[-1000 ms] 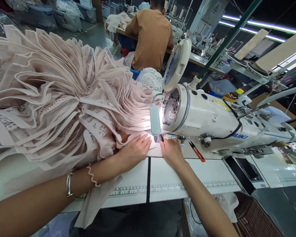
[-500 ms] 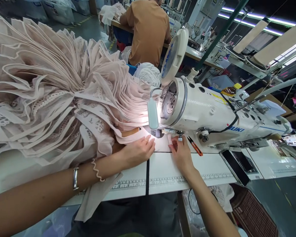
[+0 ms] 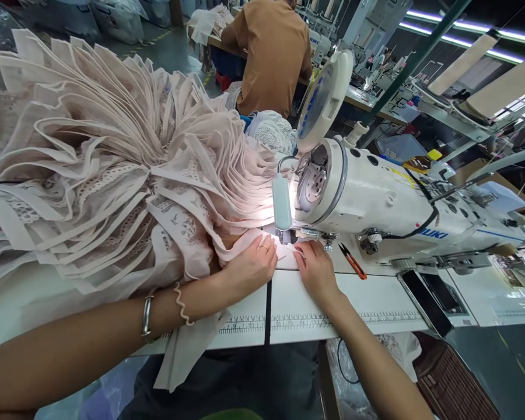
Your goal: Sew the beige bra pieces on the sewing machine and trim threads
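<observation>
Under the lit head of a white sewing machine (image 3: 376, 198), my left hand (image 3: 254, 262) has its fingers closed on the edge of a pale pink fabric piece (image 3: 241, 244). My right hand (image 3: 318, 271) is at the right of the needle area, thumb and fingers pinched on a small pale strip (image 3: 294, 249). I cannot make out what kind of strip it is. The fingertips of both hands are close together just in front of the presser foot (image 3: 280, 235). A large heap of pale pink fabric pieces with lace (image 3: 157, 157) spreads over the table at the left.
Orange-handled thread snips (image 3: 353, 261) lie right of my right hand. Farther right is a phone (image 3: 424, 303). A ruler strip (image 3: 297, 322) runs along the table's front edge. Beyond the machine sits a person in a brown shirt (image 3: 273, 55). A brown basket (image 3: 457, 382) stands below at the right.
My right hand has moved left, closer to my left hand, bringing the small strip toward the pink fabric. The whole view has shifted slightly, so the scene sits farther right.
</observation>
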